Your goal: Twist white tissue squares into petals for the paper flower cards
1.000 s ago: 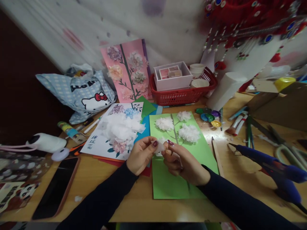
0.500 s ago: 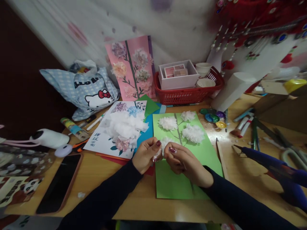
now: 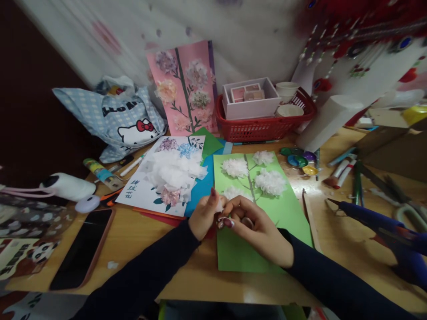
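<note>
My left hand [image 3: 204,217] is closed in a pinch around a small piece of white tissue paper [image 3: 219,206], thumb pointing up. The curled fingers of my right hand [image 3: 256,226] meet it there, thumb and fingertips pressed at the same piece; most of it is hidden by the fingers. Both hands are over the left edge of a green sheet [image 3: 240,255]. On that sheet are several ruffled white paper flowers [image 3: 271,182] along a painted stem [image 3: 249,178]. Just left lies a pile of white tissue paper [image 3: 175,173] on a white flower picture [image 3: 133,202].
A pink flower picture [image 3: 183,86] leans at the back beside a red basket [image 3: 263,130]. To the right are a blue glue gun [image 3: 373,222], scissors [image 3: 405,209], brushes and paint [image 3: 296,161]. A phone [image 3: 82,251] and a checked bag [image 3: 110,115] are on the left.
My right hand has shifted slightly left, its fingers turning and closing in against my left fingertips. My left thumb now points more upward. The view has tilted a little.
</note>
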Tool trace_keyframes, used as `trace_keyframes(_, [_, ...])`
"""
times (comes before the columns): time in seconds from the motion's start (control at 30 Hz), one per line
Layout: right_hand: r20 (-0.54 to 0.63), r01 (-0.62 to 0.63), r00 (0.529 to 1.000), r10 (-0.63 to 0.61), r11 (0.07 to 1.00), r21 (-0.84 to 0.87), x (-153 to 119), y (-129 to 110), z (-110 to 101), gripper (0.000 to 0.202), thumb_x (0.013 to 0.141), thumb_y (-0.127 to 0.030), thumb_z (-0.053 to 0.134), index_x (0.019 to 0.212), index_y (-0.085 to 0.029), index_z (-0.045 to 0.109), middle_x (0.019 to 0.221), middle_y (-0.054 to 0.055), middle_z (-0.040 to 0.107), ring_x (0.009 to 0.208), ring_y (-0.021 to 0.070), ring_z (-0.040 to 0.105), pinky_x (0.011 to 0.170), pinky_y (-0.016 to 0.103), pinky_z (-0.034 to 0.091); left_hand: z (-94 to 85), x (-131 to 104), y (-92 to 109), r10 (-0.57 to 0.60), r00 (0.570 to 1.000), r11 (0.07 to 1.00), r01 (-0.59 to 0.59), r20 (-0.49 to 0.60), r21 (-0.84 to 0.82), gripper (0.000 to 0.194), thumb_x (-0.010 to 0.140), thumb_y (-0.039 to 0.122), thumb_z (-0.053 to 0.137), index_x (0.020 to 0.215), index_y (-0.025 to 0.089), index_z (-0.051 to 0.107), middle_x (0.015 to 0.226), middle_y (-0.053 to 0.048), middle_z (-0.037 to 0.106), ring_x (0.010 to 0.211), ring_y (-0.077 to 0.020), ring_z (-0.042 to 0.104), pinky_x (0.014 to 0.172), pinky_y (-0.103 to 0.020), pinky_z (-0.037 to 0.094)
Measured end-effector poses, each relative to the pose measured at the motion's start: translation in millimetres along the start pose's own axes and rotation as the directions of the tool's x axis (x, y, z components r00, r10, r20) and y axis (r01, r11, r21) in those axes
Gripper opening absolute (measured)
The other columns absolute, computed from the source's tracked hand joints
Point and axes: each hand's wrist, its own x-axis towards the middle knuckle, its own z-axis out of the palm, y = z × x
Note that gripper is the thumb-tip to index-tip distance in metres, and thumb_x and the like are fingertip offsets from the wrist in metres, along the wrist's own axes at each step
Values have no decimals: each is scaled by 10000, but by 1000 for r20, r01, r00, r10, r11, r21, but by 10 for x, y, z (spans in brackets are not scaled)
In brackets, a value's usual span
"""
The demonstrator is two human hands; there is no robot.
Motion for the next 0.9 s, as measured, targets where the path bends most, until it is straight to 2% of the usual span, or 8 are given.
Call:
trace_keyframes(0.07, [7,6,1000,-7,998,68,0,-6,3,330,873,-518,705,854,-208,594,664,-9,596,616,146,559,641,295,454,0,-13,20,-54,997,998,56,54,-31,804,599,1011,363,483,217,417,414,42,370,355,-86,344,363,-236,243])
trace_keyframes(0.13, [10,17,1000,-19,989,146,1,-12,4,328,883,-519,696,856,-214,580,698,16,663,650,167,636,731,344,517,5,-26,50,-108,988,992,114,109,-49,842,558,1041,307,497,214,459,421,29,385,355,-96,361,356,-243,252])
trace_keyframes(0.23, [-10,18,1000,-16,979,203,-1,-7,-2,290,886,-474,708,887,-218,570,711,23,703,604,163,666,711,351,554,9,-42,80,-151,977,987,157,152,-32,861,520,1054,309,493,210,472,419,17,393,361,-101,376,360,-243,264])
trace_keyframes(0.33, [-14,-10,1000,12,989,145,-8,8,-14,277,884,-455,707,934,-207,594,689,20,691,622,176,682,660,324,546,5,-50,74,-191,968,980,197,162,-21,880,504,1063,288,493,203,474,414,20,379,352,-97,370,352,-241,254])
trace_keyframes(0.5, [-10,-21,1000,21,1000,-17,-14,6,-28,243,891,-413,686,926,-175,648,670,23,663,584,152,621,545,264,448,4,-55,43,-230,969,973,230,91,15,881,581,1043,189,501,205,452,408,19,375,353,-97,372,358,-224,259])
trace_keyframes(0.77, [11,-25,1000,24,996,87,3,14,-8,289,878,-459,709,872,-177,643,685,29,698,649,164,693,644,273,535,18,-61,61,-245,965,968,238,92,73,891,604,1033,167,484,201,463,416,11,388,348,-92,372,346,-216,255])
trace_keyframes(0.9, [22,-15,1000,12,993,119,13,3,-5,298,878,-468,711,865,-180,638,669,19,696,651,167,715,644,270,548,27,-59,71,-247,965,967,241,82,80,882,563,1048,226,489,202,465,413,15,395,339,-90,378,336,-219,255])
